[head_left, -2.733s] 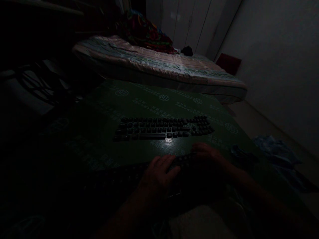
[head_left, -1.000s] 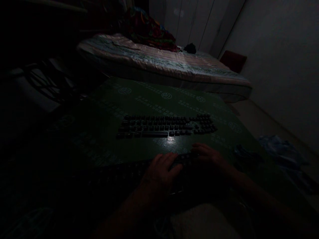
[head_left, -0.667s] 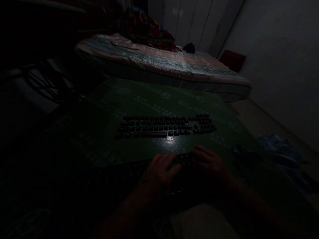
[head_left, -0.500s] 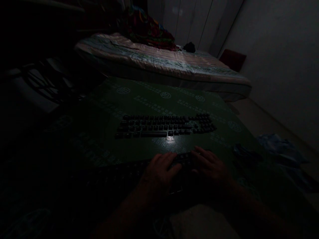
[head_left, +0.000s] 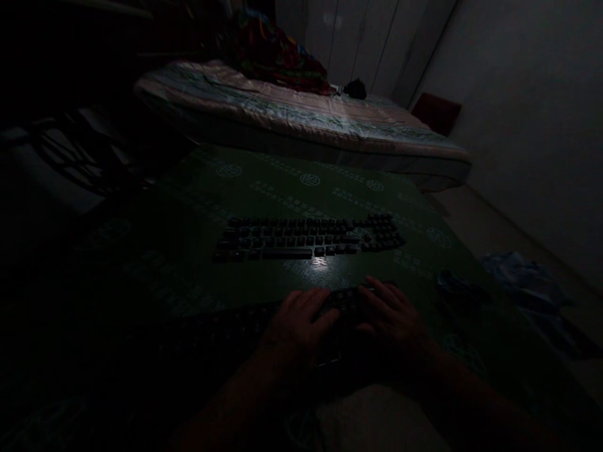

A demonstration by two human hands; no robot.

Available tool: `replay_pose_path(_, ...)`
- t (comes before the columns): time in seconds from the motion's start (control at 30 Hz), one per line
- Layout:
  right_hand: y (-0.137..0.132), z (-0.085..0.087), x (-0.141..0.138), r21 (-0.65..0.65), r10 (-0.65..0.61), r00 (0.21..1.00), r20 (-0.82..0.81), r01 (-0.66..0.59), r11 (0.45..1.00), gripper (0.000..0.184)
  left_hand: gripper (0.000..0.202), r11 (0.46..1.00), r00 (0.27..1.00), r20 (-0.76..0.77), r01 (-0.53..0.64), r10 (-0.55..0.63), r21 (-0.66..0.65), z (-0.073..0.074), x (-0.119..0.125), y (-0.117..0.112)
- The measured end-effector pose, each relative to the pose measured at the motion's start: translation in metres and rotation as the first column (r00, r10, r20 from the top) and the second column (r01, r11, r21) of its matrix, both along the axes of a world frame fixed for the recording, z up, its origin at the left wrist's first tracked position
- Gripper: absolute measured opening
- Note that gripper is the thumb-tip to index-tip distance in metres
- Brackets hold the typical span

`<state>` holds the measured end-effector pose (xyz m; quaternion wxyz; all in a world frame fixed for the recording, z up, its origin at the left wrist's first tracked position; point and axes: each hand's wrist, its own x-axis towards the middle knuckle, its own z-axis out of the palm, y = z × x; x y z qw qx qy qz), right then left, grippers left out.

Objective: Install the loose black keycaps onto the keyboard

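One dark keyboard (head_left: pixel 238 323) lay at the near side of the green tabletop (head_left: pixel 339 199), its long axis running left to right, the right end slightly farther away. Both hands were over its right part: the left hand (head_left: pixel 299 320) just inward of the right hand (head_left: pixel 394 317), which was nearer that end. Their palms faced down, fingers bent and loosely gathered, the left thumb held apart and aimed toward the right hand; whether either pinched anything, I could not tell. Beyond them, well apart from the keyboard and roughly parallel to it, stood rows of keycaps (head_left: pixel 287 253), with printed tabletop showing through the gaps.

Deep shadow swallowed the keyboard's left end and near edge, and the hands hid the keys below. A pale angled line (head_left: pixel 328 363) near the left thumb could not be identified. Both forearms faded into darkness toward the bottom.
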<state>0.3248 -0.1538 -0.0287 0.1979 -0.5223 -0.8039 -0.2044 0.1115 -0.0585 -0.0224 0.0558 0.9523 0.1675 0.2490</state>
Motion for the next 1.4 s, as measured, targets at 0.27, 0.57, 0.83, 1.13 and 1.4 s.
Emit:
replay_pose_path(0.27,-0.006,-0.002,0.000,0.058,-0.022,0.996,-0.087,0.027,0.998,0.017,0.026,1.000,1.000,-0.001,-0.002,0.002,-0.002,-0.002,-0.001,0.000)
replay_pose_path(0.57,-0.009,-0.005,-0.003,-0.004,-0.108,0.983,-0.149,0.109,0.994,0.020,0.030,1.000,0.999,-0.034,0.018,-0.019,-0.011,-0.001,0.000,0.001)
replay_pose_path(0.83,-0.030,-0.010,0.002,0.078,-0.216,0.909,-0.357,0.259,0.963,0.017,0.027,0.999,1.000,-0.012,0.021,-0.021,0.040,-0.001,0.002,0.005)
replay_pose_path(1.13,-0.037,-0.014,-0.004,-0.146,-0.406,0.611,-0.680,0.429,0.891,0.021,0.028,0.996,0.999,-0.006,0.033,-0.032,0.088,-0.006,0.001,0.010)
replay_pose_path(1.4,-0.032,-0.034,0.001,-0.034,-0.353,0.624,-0.697,0.463,0.886,0.023,0.021,0.998,0.989,0.136,0.050,-0.056,0.049,0.010,-0.001,0.011)
